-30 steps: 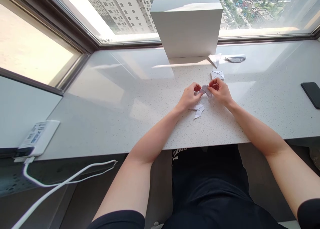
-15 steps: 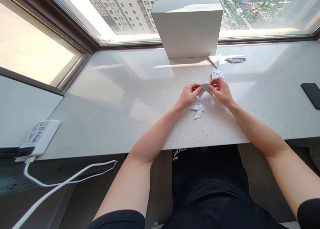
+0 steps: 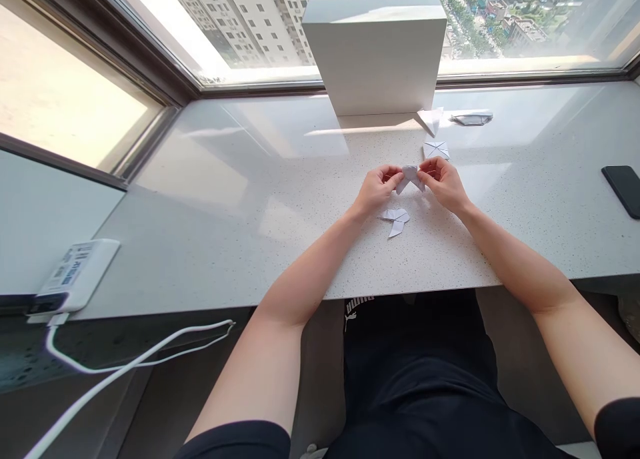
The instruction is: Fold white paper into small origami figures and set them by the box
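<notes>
A small piece of folded white paper (image 3: 411, 173), with two flaps pointing down and apart, is held up between my hands. My left hand (image 3: 379, 187) pinches its left side with thumb and fingers. On the right side, my right hand (image 3: 443, 182) grips it the same way. Just below lies another folded paper piece (image 3: 397, 219) with a rounded end and two narrow arms. Behind my right hand rests a folded paper square (image 3: 436, 150) with crossing crease lines. Farther back are a folded paper triangle (image 3: 431, 120) and a long, flat folded paper piece (image 3: 471, 119).
A large white box (image 3: 380, 65) stands at the back against the window. On the speckled white counter (image 3: 200, 245), a black phone (image 3: 623, 189) lies far right. A white power bank (image 3: 77, 275) with a white cable (image 3: 135, 364) sits at the left front edge.
The folded paper between my fingers has tipped slightly, so its top now looks flatter and squarer. Both hands stay in nearly the same place.
</notes>
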Demonstrator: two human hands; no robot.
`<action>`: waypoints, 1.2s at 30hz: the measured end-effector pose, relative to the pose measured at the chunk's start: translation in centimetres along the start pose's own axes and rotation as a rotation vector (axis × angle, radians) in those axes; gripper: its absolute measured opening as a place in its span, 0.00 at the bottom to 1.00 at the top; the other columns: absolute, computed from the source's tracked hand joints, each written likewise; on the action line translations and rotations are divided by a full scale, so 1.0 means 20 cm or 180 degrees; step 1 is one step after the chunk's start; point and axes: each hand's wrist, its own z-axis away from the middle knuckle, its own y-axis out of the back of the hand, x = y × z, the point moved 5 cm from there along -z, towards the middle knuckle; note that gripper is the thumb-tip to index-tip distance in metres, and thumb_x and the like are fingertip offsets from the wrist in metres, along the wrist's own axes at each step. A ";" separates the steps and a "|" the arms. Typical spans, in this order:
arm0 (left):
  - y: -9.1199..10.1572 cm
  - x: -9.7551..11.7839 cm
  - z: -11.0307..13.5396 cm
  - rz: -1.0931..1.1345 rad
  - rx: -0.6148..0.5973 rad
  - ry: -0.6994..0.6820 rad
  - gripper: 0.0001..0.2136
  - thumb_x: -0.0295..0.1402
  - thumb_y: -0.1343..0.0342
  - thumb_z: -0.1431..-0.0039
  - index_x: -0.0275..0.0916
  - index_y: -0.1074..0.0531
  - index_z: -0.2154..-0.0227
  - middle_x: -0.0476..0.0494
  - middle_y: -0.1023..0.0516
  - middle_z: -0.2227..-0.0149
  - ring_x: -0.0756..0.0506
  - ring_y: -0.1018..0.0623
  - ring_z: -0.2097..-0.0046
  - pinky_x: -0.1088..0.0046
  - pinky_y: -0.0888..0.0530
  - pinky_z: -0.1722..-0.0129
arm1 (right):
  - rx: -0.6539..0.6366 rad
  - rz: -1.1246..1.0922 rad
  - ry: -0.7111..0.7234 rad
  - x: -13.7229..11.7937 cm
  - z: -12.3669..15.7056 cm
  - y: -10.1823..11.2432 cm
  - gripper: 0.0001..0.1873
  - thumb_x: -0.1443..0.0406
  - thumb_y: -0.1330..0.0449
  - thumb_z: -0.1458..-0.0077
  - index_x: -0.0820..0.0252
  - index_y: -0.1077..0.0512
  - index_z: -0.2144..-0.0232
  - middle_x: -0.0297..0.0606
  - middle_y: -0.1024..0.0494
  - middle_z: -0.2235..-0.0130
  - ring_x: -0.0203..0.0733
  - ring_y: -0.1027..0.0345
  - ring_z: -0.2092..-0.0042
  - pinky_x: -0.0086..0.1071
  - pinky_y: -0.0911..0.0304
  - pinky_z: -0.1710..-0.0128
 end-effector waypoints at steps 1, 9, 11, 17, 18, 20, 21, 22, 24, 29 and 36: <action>0.01 -0.01 0.00 -0.0008 0.0040 -0.0006 0.17 0.54 0.23 0.29 0.45 0.13 0.57 0.42 0.11 0.63 0.39 0.14 0.60 0.57 0.16 0.57 | 0.0072 0.0110 0.0075 -0.03 0.01 0.01 0.33 0.31 0.25 0.37 0.48 0.22 0.53 0.42 0.15 0.53 0.52 0.19 0.52 0.48 0.20 0.50; 0.08 -0.05 -0.04 0.0046 0.0278 -0.0043 0.20 0.58 0.24 0.29 0.46 0.14 0.57 0.41 0.10 0.61 0.39 0.14 0.60 0.57 0.15 0.55 | -0.1238 0.1361 0.0749 -0.22 0.20 -0.14 0.16 0.47 0.26 0.27 0.50 0.17 0.54 0.48 0.15 0.50 0.60 0.20 0.50 0.57 0.21 0.45; 0.08 -0.04 -0.03 0.0064 0.0337 0.0026 0.19 0.56 0.24 0.29 0.45 0.15 0.57 0.42 0.11 0.61 0.41 0.14 0.60 0.60 0.16 0.57 | -0.1440 0.1809 0.0706 -0.21 0.24 -0.19 0.18 0.49 0.22 0.32 0.52 0.15 0.52 0.52 0.16 0.46 0.67 0.21 0.44 0.61 0.22 0.42; 0.06 0.00 -0.01 -0.0042 0.0517 0.0368 0.14 0.47 0.23 0.28 0.42 0.14 0.58 0.42 0.10 0.60 0.43 0.15 0.59 0.67 0.18 0.57 | -0.1853 0.1896 0.0715 -0.22 0.27 -0.23 0.16 0.53 0.23 0.33 0.52 0.17 0.49 0.51 0.18 0.43 0.68 0.24 0.39 0.61 0.23 0.38; 0.06 0.01 0.00 -0.0046 0.0515 0.0384 0.13 0.46 0.23 0.28 0.42 0.14 0.58 0.42 0.10 0.60 0.43 0.15 0.59 0.67 0.18 0.57 | -0.1900 0.1807 0.0717 -0.22 0.27 -0.23 0.15 0.54 0.24 0.33 0.51 0.18 0.50 0.49 0.17 0.44 0.66 0.24 0.40 0.60 0.23 0.38; 0.06 0.01 0.00 -0.0052 0.0501 0.0374 0.12 0.45 0.24 0.27 0.42 0.14 0.58 0.42 0.10 0.59 0.44 0.15 0.59 0.67 0.18 0.56 | -0.1961 0.1622 0.0682 -0.21 0.26 -0.21 0.12 0.55 0.26 0.32 0.51 0.21 0.52 0.47 0.16 0.48 0.62 0.23 0.44 0.56 0.23 0.42; 0.06 0.01 -0.01 -0.0056 0.0493 0.0357 0.11 0.44 0.24 0.26 0.42 0.14 0.58 0.42 0.10 0.59 0.44 0.15 0.59 0.66 0.18 0.55 | -0.1965 0.1522 0.0644 -0.21 0.25 -0.20 0.10 0.57 0.28 0.31 0.51 0.23 0.52 0.45 0.15 0.50 0.60 0.22 0.47 0.54 0.24 0.44; 0.06 0.01 -0.01 -0.0061 0.0486 0.0339 0.11 0.44 0.25 0.25 0.42 0.14 0.58 0.42 0.10 0.58 0.44 0.15 0.59 0.66 0.18 0.55 | -0.1942 0.1411 0.0603 -0.21 0.24 -0.19 0.08 0.58 0.30 0.30 0.51 0.24 0.52 0.43 0.15 0.51 0.57 0.22 0.50 0.52 0.24 0.46; 0.06 0.01 -0.01 -0.0066 0.0458 0.0310 0.10 0.43 0.26 0.24 0.42 0.14 0.58 0.41 0.09 0.58 0.44 0.15 0.58 0.66 0.18 0.54 | -0.1828 0.1184 0.0555 -0.21 0.22 -0.15 0.06 0.60 0.33 0.28 0.50 0.25 0.52 0.42 0.15 0.53 0.52 0.22 0.54 0.48 0.24 0.51; 0.05 0.03 0.00 -0.0140 0.0329 0.0303 0.10 0.43 0.26 0.25 0.41 0.13 0.56 0.41 0.09 0.58 0.44 0.14 0.58 0.66 0.19 0.55 | -0.1289 0.0719 0.0461 -0.19 0.16 -0.06 0.15 0.52 0.28 0.28 0.50 0.24 0.48 0.39 0.13 0.53 0.48 0.21 0.58 0.46 0.22 0.54; 0.00 0.06 0.01 -0.0215 0.0088 0.0195 0.12 0.44 0.25 0.28 0.41 0.14 0.58 0.43 0.12 0.65 0.44 0.16 0.63 0.67 0.20 0.60 | -0.0463 0.0586 0.0671 -0.18 0.11 0.02 0.21 0.43 0.25 0.28 0.49 0.23 0.53 0.40 0.13 0.54 0.50 0.17 0.56 0.51 0.15 0.50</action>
